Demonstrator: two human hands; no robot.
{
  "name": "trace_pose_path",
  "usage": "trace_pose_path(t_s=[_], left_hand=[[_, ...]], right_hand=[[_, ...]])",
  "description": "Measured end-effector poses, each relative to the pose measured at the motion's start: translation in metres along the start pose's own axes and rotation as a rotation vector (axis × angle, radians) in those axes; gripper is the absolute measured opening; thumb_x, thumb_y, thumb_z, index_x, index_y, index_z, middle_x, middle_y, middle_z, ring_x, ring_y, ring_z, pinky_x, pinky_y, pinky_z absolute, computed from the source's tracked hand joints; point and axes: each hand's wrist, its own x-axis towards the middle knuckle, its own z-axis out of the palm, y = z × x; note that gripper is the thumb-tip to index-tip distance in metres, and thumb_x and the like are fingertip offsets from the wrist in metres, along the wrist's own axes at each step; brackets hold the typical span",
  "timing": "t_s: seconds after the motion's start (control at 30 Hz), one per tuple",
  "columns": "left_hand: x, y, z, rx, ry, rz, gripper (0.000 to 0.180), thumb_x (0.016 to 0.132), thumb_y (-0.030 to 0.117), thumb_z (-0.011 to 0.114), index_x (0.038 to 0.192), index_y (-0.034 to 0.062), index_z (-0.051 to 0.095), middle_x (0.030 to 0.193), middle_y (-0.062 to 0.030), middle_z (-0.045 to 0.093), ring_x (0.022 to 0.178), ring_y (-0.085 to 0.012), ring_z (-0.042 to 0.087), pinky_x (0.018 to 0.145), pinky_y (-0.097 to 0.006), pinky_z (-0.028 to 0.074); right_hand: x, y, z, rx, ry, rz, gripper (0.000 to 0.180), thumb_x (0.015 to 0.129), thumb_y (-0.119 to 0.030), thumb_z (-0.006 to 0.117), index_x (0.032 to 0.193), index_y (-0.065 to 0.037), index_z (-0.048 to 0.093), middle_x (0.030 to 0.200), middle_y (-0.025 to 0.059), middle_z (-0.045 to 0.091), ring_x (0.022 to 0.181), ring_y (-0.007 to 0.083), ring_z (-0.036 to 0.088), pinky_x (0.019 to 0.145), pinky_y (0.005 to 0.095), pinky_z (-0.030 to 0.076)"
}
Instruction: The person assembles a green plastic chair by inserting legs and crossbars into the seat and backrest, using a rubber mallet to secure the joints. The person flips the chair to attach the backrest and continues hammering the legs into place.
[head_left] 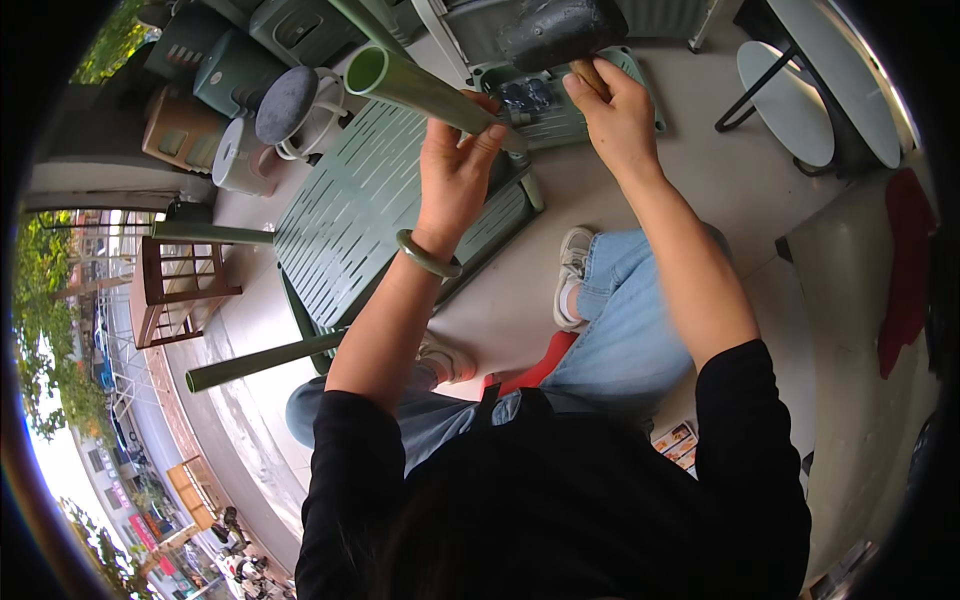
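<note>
My left hand (460, 165) is closed around a green plastic tube leg (415, 88), whose hollow open end points up and to the left. That leg meets the near right corner of a green slatted plastic shelf panel (355, 205); the joint is partly hidden by my fingers. Raised to the right of it, my right hand (622, 122) grips the short wooden handle of a rubber mallet (562, 35). Its black head hangs in the air close to the leg, apart from it. Other green legs (265, 360) stick out from the panel on the left.
Behind the panel lies a second green tray (570, 115) holding a dark plastic-wrapped bundle (528, 95). Stools (285, 108) and stacked plastic chairs (235, 75) crowd the back left. A wooden chair (180, 285) stands left. Round-topped tables (785, 105) and a covered bulk (850, 330) flank the right.
</note>
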Motion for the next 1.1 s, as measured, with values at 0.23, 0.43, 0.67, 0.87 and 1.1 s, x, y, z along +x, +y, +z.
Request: trace_pose_path(t_s=[0.23, 0.43, 0.67, 0.87, 1.1], left_hand=[[0.025, -0.010, -0.009, 0.146, -0.039, 0.042, 0.028, 0.091, 0.002, 0.064, 0.116, 0.0050, 0.051, 0.107, -0.0056, 0.060, 0.102, -0.0155, 0.057, 0.092, -0.030, 0.046], [0.039, -0.010, -0.011, 0.126, -0.074, -0.031, 0.029, 0.091, 0.002, 0.064, 0.116, 0.0024, 0.050, 0.108, -0.0077, 0.060, 0.103, -0.0162, 0.057, 0.092, -0.031, 0.047], [0.027, -0.007, -0.002, 0.276, -0.103, 0.024, 0.026, 0.090, 0.002, 0.065, 0.112, 0.0023, 0.051, 0.106, -0.0071, 0.061, 0.101, -0.0163, 0.059, 0.091, -0.031, 0.048], [0.030, -0.006, -0.004, 0.306, -0.084, -0.014, 0.023, 0.090, 0.005, 0.064, 0.109, 0.0035, 0.051, 0.102, -0.0058, 0.064, 0.096, -0.0155, 0.062, 0.084, -0.031, 0.052], [0.033, -0.011, -0.007, 0.374, -0.128, 0.006, 0.026, 0.090, 0.008, 0.066, 0.111, 0.0034, 0.050, 0.098, -0.0068, 0.065, 0.094, -0.0154, 0.064, 0.081, -0.031, 0.053]], right_hand=[[0.008, 0.017, -0.018, 0.089, -0.040, 0.107, 0.023, 0.087, -0.021, 0.067, 0.093, 0.000, 0.063, 0.071, 0.0065, 0.061, 0.066, 0.0127, 0.053, 0.064, 0.0290, 0.045], [0.003, -0.007, -0.024, 0.086, -0.080, 0.162, 0.022, 0.087, -0.019, 0.068, 0.095, 0.001, 0.064, 0.075, 0.0054, 0.063, 0.070, 0.0102, 0.055, 0.067, 0.0266, 0.046], [0.006, -0.003, -0.013, 0.131, -0.063, 0.115, 0.024, 0.087, -0.019, 0.069, 0.096, 0.002, 0.064, 0.076, 0.0049, 0.065, 0.070, 0.0105, 0.055, 0.067, 0.0273, 0.046], [0.020, -0.021, -0.025, -0.021, 0.074, -0.067, 0.030, 0.090, -0.027, 0.068, 0.107, -0.002, 0.067, 0.082, 0.0055, 0.069, 0.075, 0.0108, 0.060, 0.072, 0.0264, 0.048], [0.062, -0.166, -0.074, -0.042, -0.028, -0.594, 0.017, 0.092, -0.013, 0.064, 0.096, 0.004, 0.062, 0.079, 0.0005, 0.062, 0.071, 0.0075, 0.055, 0.063, 0.0244, 0.044]])
